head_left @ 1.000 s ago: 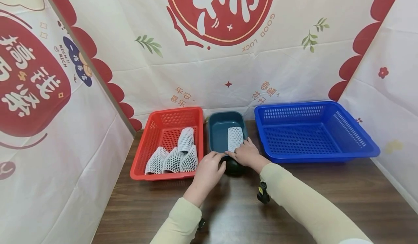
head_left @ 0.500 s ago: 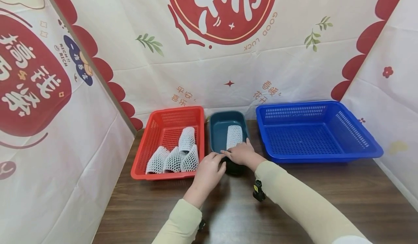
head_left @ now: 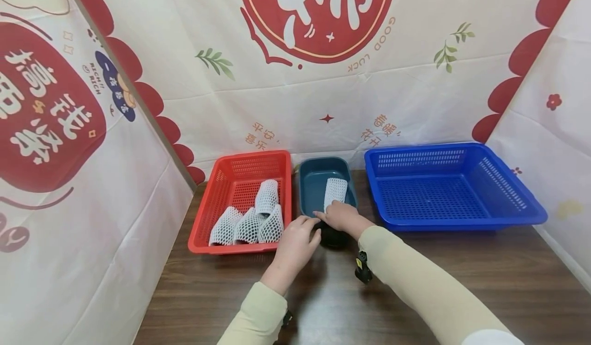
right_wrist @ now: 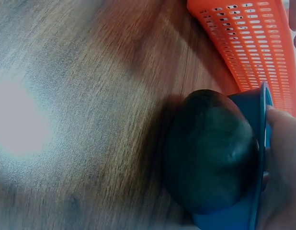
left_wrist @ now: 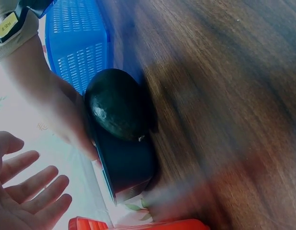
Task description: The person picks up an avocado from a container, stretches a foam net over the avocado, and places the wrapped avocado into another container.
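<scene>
My right hand (head_left: 341,216) reaches over the near rim of the teal tray (head_left: 313,180), at the near end of a white foam net sleeve (head_left: 335,192) inside it. Its fingertips are hidden, and I cannot tell whether they grip the sleeve. In the right wrist view the thumb (right_wrist: 277,120) lies at the tray's rim. My left hand (head_left: 296,240) is by the tray's near left corner; its fingers are spread and hold nothing in the left wrist view. A smooth dark green oval fruit (left_wrist: 117,104) rests on the table against the tray's near outer wall, partly covered by the hands in the head view.
A red basket (head_left: 240,250) on the left holds several white foam net sleeves (head_left: 249,227). A blue basket (head_left: 429,196) stands to the right. Printed cloth walls (head_left: 295,103) enclose the back and sides of the wooden table (head_left: 341,299).
My right hand has drawn slightly inward and lower, its fingers now out of sight. The foam net sleeve in the tray has tilted a little to the right. The left hand stays nearly in place.
</scene>
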